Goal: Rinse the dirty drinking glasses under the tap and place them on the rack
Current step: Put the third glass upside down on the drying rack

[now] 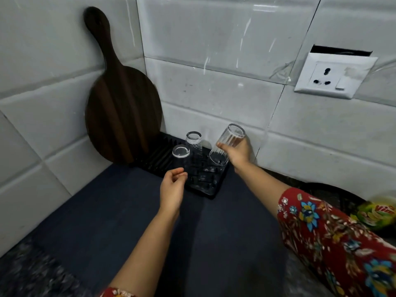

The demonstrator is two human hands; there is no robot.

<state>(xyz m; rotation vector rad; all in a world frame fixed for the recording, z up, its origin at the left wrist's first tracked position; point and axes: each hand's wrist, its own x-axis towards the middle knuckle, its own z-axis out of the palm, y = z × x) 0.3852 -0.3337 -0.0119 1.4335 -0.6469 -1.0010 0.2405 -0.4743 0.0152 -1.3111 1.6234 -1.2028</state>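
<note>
A black ribbed rack [205, 185] sits in the corner against the tiled wall. Two clear glasses stand upside down on it: one at the front [181, 156] and one behind it [194, 142]. My right hand [236, 154] grips a third clear glass [227, 144], tilted with its base up and its mouth low over the rack's right side. My left hand [172, 189] hovers at the rack's near edge, just below the front glass, with loosely curled fingers holding nothing.
A dark wooden paddle board [122, 108] leans on the wall left of the rack. A dark blue mat [128, 221] covers the counter. A wall socket [334, 78] is at the upper right. A green packet [377, 213] lies at the right edge.
</note>
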